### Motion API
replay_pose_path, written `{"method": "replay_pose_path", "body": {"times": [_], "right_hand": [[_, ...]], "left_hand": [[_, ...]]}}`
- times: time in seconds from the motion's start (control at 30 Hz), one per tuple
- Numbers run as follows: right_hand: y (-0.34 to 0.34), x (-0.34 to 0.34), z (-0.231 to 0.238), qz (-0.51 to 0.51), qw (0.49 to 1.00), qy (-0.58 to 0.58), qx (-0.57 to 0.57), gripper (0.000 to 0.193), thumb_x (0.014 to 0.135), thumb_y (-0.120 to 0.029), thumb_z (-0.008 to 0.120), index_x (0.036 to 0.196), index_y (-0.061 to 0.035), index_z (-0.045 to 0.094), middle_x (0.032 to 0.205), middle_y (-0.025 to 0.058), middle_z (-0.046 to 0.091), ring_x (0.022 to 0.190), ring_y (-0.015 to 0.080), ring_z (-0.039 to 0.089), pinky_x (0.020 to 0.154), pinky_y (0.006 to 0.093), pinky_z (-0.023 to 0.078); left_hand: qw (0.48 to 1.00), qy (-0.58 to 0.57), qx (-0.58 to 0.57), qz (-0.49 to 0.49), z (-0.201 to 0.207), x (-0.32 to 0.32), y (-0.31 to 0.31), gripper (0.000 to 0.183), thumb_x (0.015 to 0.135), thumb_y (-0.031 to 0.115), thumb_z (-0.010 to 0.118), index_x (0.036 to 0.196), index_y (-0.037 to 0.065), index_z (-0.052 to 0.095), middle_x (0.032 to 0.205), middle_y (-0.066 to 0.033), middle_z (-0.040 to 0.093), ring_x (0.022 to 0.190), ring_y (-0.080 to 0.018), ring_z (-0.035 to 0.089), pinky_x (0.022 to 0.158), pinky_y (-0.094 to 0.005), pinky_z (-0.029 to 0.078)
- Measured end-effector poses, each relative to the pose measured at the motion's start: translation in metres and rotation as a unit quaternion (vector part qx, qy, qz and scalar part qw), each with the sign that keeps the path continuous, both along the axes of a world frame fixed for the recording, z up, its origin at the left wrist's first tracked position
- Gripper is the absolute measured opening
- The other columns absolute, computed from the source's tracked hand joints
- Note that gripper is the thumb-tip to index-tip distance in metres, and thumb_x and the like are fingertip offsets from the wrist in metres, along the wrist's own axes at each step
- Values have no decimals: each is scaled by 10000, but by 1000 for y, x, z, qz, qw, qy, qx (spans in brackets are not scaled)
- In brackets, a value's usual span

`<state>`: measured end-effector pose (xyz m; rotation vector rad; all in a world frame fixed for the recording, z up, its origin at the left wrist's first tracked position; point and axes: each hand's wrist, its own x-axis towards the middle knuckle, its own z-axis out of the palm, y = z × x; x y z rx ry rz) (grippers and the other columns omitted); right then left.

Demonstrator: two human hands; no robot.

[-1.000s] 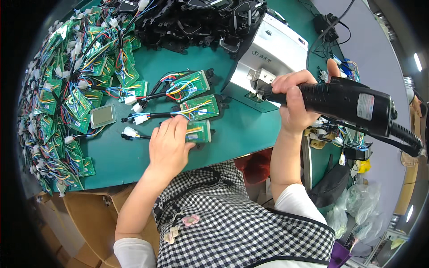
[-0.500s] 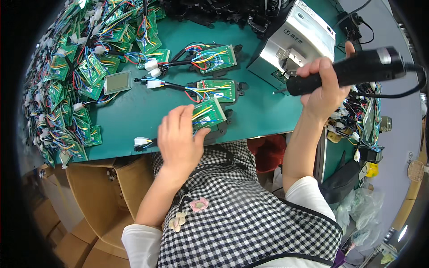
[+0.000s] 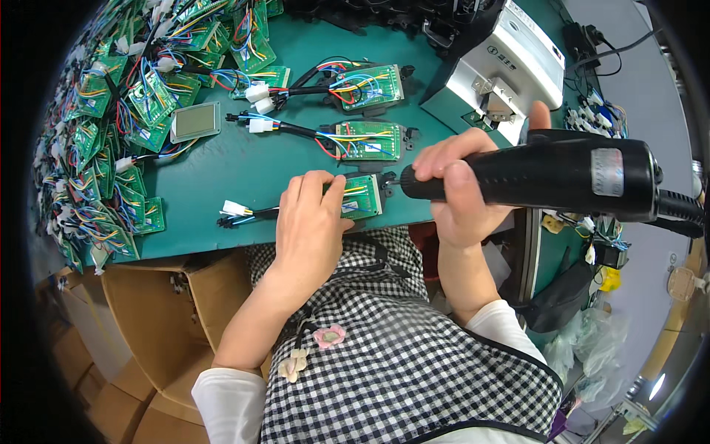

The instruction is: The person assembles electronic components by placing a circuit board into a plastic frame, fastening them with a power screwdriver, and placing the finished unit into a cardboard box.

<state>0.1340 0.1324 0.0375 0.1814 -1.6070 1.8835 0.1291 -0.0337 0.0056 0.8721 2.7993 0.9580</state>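
My right hand (image 3: 466, 189) is wrapped round a black electric screwdriver (image 3: 547, 174), held nearly level. The bit points left and meets the right end of the nearest circuit board (image 3: 362, 197), by a black plastic mounting tab (image 3: 388, 180); whether it touches a screw is too small to tell. My left hand (image 3: 309, 218) grips this green board from its left side, with the fingers covering part of it. From beneath that hand a black cable with a white connector (image 3: 237, 209) runs out to the left. Two similar wired boards, the middle one (image 3: 368, 140) and the far one (image 3: 370, 85), lie beyond.
Heaped wired circuit boards (image 3: 151, 100) fill the table's left side, with a small display module (image 3: 195, 122) at their edge. A silver box-shaped machine (image 3: 495, 66) stands at the back right. Black parts (image 3: 370, 11) line the far edge. Cardboard boxes (image 3: 151, 318) stand below the table.
My right hand has brought the screwdriver left and nearer, from beside the silver machine to the nearest board's end. That board now lies straighter, under my left hand.
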Motion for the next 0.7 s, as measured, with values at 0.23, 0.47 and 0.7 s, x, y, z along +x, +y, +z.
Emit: {"method": "replay_pose_path", "body": {"times": [0.23,0.47,0.7], "right_hand": [[-3,-15,-13,39,999,13,-17,833,764,54,571,1388,-11,23,706,108,562,579,152,555,569,260,491],[-1,-16,-9,5,999,-22,25,807,800,-76,581,1403,-63,44,656,97,512,540,190,529,558,353,487],[-2,-18,-20,47,997,-60,21,775,795,-66,588,1382,-59,82,664,103,517,572,198,536,581,350,489]], "left_hand": [[1000,-21,-10,10,-1,-1,4,559,553,-10,744,1081,-45,562,1031,-126,509,939,-298,490,812,-372,424],[999,-33,-3,3,-3,-3,5,555,562,1,740,1086,-45,562,1033,-124,505,943,-294,488,809,-370,424],[998,-56,1,10,-1,-3,5,547,577,-1,733,1092,-47,558,1021,-126,501,909,-300,478,786,-370,422]]}}
